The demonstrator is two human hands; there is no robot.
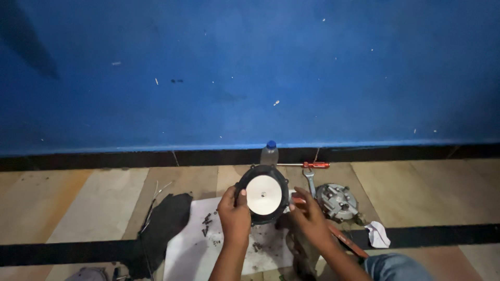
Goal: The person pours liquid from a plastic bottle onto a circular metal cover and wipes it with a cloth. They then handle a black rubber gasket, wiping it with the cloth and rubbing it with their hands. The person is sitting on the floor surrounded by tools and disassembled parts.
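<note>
So both hands are on this round black rubber disc (263,194) with a white plate in the middle, held up on edge over the floor. Left hand (234,214) is closed around the disc's left rim, thumb on the front face. Right hand (308,214) has its fingertips pinching the right rim, and there's a reddish tool handle (341,237) running along under that hand, can't tell if it's actually gripped.

Right below the disc is a white sheet (192,250) with small dark screws (207,222) scattered on it, a black rag (162,224) to its left. Just right of the disc sit a spanner (310,181) and a round metal part (337,201), then a crumpled white cloth (377,234). Behind, against the blue wall (250,73), a plastic bottle (269,154) and a red-handled screwdriver (307,165)
</note>
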